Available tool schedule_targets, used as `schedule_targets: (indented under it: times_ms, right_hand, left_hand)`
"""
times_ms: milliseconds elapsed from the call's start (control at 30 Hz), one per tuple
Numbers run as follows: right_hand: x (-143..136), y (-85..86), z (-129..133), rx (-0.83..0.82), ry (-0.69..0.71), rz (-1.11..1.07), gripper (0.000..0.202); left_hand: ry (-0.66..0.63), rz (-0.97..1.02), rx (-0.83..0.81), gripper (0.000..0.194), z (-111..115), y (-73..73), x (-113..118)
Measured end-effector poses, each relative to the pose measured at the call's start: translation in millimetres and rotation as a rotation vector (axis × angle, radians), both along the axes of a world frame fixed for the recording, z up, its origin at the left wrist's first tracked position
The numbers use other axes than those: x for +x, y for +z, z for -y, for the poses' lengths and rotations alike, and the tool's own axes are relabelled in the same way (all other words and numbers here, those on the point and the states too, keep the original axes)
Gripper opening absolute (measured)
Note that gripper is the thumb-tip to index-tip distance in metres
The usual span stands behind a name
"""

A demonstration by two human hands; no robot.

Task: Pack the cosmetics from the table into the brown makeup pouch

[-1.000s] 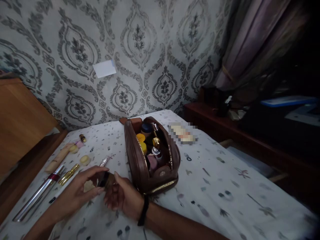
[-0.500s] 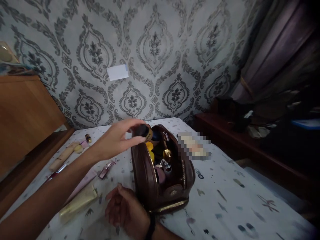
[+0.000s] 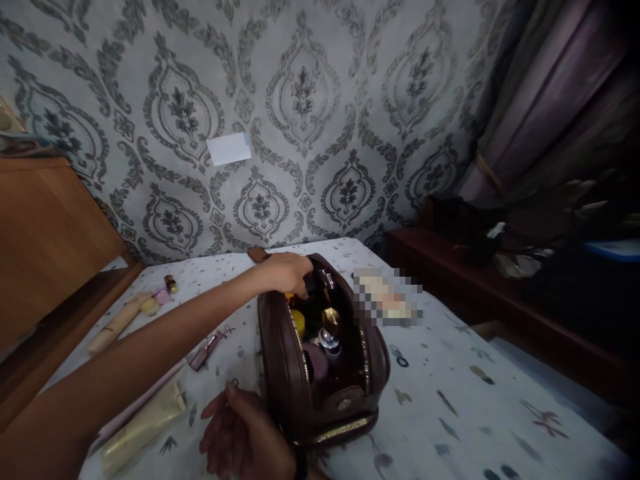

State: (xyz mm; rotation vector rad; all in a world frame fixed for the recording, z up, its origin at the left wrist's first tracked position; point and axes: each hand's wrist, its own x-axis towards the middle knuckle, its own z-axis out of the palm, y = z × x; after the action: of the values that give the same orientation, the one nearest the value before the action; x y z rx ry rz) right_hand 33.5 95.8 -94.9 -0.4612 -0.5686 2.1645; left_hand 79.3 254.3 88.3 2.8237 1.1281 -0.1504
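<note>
A brown leather cosmetic bag (image 3: 280, 373) stands unzipped on the bed, its gold-toothed zipper spread apart. My left hand (image 3: 287, 272) reaches over its far left rim, fingers bent down inside around a dark bottle (image 3: 313, 284); the fingertips are partly hidden. Inside the bag are a gold faceted cap (image 3: 331, 320), a silver-capped bottle (image 3: 329, 341), yellow lids (image 3: 298, 323) and a round pink item (image 3: 316, 362). My right hand (image 3: 243, 433) rests palm up beside the bag's near left corner, loosely curled, with nothing in it.
On the printed sheet (image 3: 430, 413) to the left lie a cream tube (image 3: 143, 427), a small pink tube (image 3: 205, 351), a beige tube (image 3: 120, 323) and a small dark bottle (image 3: 171, 284). A blurred flat item (image 3: 385, 297) is right of the bag. Wooden furniture (image 3: 50, 233) borders the left.
My left hand has lowered the dark bottle from above the rim into the far part of the bag. My right hand stays near the bag; the view has shifted slightly.
</note>
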Motion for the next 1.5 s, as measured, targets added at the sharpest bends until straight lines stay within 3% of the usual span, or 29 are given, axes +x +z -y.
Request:
schedule_targets:
  times_ms: [133, 400, 1167, 1367, 1500]
  right_hand:
    - [-0.6, -0.1, -0.8, 0.027, -0.007, 0.011, 0.068]
    - [-3.8, -1.2, -0.5, 0.020, -0.023, 0.018, 0.071]
    - [-2.3, 3.1, 1.1, -0.001, -0.037, 0.019, 0.072]
    - [-1.2, 5.8, 3.1, -0.014, -0.049, 0.014, 0.067]
    - [0.6, 9.0, 5.0, -0.023, -0.052, 0.015, 0.065]
  left_hand:
    - [0.017, -0.060, 0.013, 0.027, -4.4, -7.5, 12.0]
    - [0.083, -0.190, -0.010, 0.040, 3.1, -4.8, 22.6]
    - [0.018, -0.154, -0.116, 0.043, -4.1, -6.6, 24.2]
    - [-0.021, -0.079, -0.095, 0.038, -7.9, 10.7, 12.2]
    - [0.007, 0.196, -0.065, 0.026, -3.5, 25.2, -19.1]
